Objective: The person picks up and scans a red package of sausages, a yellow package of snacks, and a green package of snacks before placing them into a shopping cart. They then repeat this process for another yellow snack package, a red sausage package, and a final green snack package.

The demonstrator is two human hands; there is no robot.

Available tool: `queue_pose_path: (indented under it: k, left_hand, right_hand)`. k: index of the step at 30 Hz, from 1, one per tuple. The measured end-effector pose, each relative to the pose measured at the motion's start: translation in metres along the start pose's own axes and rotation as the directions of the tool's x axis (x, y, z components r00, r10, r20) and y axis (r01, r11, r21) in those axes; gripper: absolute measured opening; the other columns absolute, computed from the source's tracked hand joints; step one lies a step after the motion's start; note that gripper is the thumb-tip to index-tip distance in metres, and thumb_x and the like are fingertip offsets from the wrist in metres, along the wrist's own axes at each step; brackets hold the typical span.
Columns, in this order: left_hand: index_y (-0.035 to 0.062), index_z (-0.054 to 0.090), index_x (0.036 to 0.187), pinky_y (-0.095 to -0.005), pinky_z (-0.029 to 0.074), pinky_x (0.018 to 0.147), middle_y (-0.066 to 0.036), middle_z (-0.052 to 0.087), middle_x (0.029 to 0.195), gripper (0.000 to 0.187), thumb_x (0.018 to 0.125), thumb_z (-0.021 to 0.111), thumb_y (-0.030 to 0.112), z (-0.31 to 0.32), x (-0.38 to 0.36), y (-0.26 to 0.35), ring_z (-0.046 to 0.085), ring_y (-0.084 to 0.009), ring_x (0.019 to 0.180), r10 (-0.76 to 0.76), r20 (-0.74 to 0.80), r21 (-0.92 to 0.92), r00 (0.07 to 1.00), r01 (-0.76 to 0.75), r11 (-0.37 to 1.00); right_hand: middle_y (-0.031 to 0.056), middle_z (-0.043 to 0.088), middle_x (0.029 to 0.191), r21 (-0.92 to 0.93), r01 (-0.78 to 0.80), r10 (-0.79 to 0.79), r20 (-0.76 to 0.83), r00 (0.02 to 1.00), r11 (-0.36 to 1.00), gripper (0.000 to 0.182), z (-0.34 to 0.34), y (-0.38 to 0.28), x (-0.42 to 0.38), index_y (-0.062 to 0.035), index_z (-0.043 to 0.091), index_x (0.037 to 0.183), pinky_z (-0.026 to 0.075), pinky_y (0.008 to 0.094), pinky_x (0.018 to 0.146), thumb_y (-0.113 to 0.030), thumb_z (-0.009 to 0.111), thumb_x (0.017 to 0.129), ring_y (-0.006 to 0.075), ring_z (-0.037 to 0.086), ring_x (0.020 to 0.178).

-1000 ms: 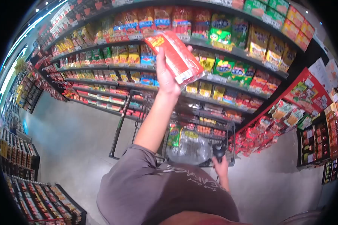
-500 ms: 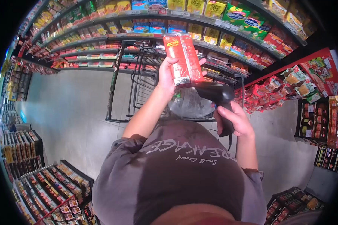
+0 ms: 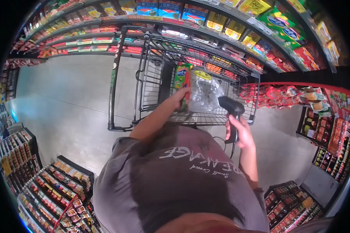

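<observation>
My left hand (image 3: 180, 97) reaches down into a black wire shopping cart (image 3: 115, 77), its fingers closed around a red package (image 3: 188, 80) seen almost edge-on. Just behind that package lies a green packet (image 3: 180, 74). To its right is a clear plastic pack (image 3: 206, 93) with a yellow label, its contents hard to make out. A black handheld barcode scanner (image 3: 232, 106) is gripped in my right hand (image 3: 240, 132), over the cart's near right side. The scanner's head points left toward the clear pack, and a cable hangs from its handle.
Shelves of packaged food (image 3: 190, 17) curve along behind the cart. Hanging red snack bags (image 3: 276, 96) are on the right. Low display racks (image 3: 54, 186) stand at the lower left, others at the lower right (image 3: 291, 206). Grey tiled floor (image 3: 74, 93) lies left of the cart.
My left hand has lowered the red package from above the cart into it and turned it edge-on. The scanner in my right hand has moved slightly down; the view has tilted downward.
</observation>
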State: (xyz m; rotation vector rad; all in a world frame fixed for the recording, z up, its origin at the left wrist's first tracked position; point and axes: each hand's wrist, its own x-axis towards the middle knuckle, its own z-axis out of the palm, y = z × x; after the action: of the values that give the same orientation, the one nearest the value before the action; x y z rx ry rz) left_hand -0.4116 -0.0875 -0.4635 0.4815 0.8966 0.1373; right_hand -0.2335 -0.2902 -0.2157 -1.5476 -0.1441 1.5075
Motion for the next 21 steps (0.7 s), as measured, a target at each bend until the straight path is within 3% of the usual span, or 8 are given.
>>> queue_pose_path:
  k: [4,6,10,12,15,16,19,21]
  left_hand:
    - [0.0167,0.019,0.156,-0.0468,0.053,0.091,-0.023,0.056,0.126,0.092,0.078,0.068,0.025,-0.058,0.088,-0.061,0.064,-0.0334,0.104,0.164,-0.115,0.284,0.98,-0.126,0.951]
    - [0.025,-0.001,0.159,-0.0525,0.045,0.102,-0.029,0.037,0.143,0.114,0.075,0.075,0.03,-0.04,0.082,-0.045,0.053,-0.0446,0.121,0.317,-0.521,0.743,0.792,0.24,0.624]
    - [0.0327,-0.007,0.159,-0.0576,0.035,0.11,-0.033,0.021,0.15,0.123,0.072,0.08,0.038,-0.037,0.115,-0.024,0.035,-0.0532,0.134,0.385,-0.414,0.834,0.825,0.173,0.524]
    - [0.0246,-0.001,0.159,-0.0593,0.034,0.109,-0.032,0.023,0.15,0.124,0.069,0.083,0.044,-0.034,0.133,-0.019,0.032,-0.0509,0.137,0.551,-0.376,0.923,0.745,0.246,0.296]
    - [0.0146,0.007,0.157,-0.0598,0.035,0.108,-0.032,0.022,0.151,0.12,0.069,0.083,0.045,-0.058,0.168,-0.037,0.03,-0.0498,0.137,0.599,-0.309,0.944,0.739,0.164,0.285]
    - [0.0056,0.024,0.151,-0.0571,0.037,0.107,-0.026,0.028,0.151,0.104,0.072,0.081,0.042,-0.056,0.168,-0.038,0.033,-0.045,0.137,0.612,-0.312,0.947,0.727,0.186,0.262]
    - [0.0078,0.041,0.144,-0.0544,0.037,0.108,-0.02,0.037,0.147,0.083,0.076,0.077,0.037,-0.063,0.143,-0.029,0.036,-0.0412,0.136,0.588,-0.119,0.986,0.8,0.028,0.162]
    - [0.0107,0.054,0.132,-0.0527,0.038,0.106,-0.016,0.044,0.14,0.06,0.078,0.072,0.028,-0.042,0.065,0.015,0.04,-0.0389,0.131,0.677,-0.044,0.993,0.734,-0.039,0.107]
  right_hand:
    - [0.0033,0.058,0.073,0.01,-0.103,0.102,-0.254,0.962,0.995,0.025,-0.011,0.044,0.008,-0.0061,0.054,0.104,0.05,0.0298,0.043,-0.025,0.067,0.095,0.0153,0.059,0.05]
    - [0.0039,0.057,0.072,0.005,-0.151,0.146,-0.298,0.943,0.988,0.027,-0.015,0.063,0.004,-0.0055,0.054,0.103,0.05,0.0309,0.044,-0.027,0.067,0.095,0.0155,0.058,0.051]
    - [0.005,0.056,0.07,-0.077,-0.268,0.22,-0.38,0.898,0.96,0.028,-0.001,0.073,-0.005,-0.0041,0.052,0.099,0.051,0.0311,0.047,-0.029,0.065,0.096,0.016,0.058,0.051]
    - [0.0047,0.056,0.069,-0.063,-0.249,0.204,-0.402,0.893,0.966,0.03,0.001,0.075,-0.008,-0.0029,0.053,0.101,0.051,0.031,0.047,-0.03,0.066,0.097,0.0161,0.059,0.051]
    - [0.0037,0.055,0.068,-0.049,-0.238,0.194,-0.431,0.881,0.97,0.029,-0.004,0.071,-0.013,-0.0023,0.053,0.101,0.051,0.0303,0.047,-0.028,0.067,0.096,0.0154,0.058,0.051]
    - [0.0037,0.055,0.068,-0.045,-0.233,0.191,-0.431,0.882,0.972,0.029,-0.01,0.073,-0.014,-0.0023,0.053,0.101,0.051,0.0303,0.047,-0.028,0.067,0.096,0.0154,0.058,0.051]
    - [0.0029,0.056,0.069,-0.14,-0.242,0.12,-0.576,0.809,0.96,0.027,-0.037,0.083,-0.012,-0.0012,0.056,0.101,0.047,0.0293,0.047,-0.023,0.07,0.094,0.0129,0.057,0.052]
    - [0.0006,0.054,0.07,-0.341,-0.2,-0.047,-0.597,0.801,0.919,0.03,-0.08,0.096,-0.002,-0.0051,0.056,0.106,0.043,0.0285,0.041,-0.024,0.073,0.09,0.0118,0.056,0.051]
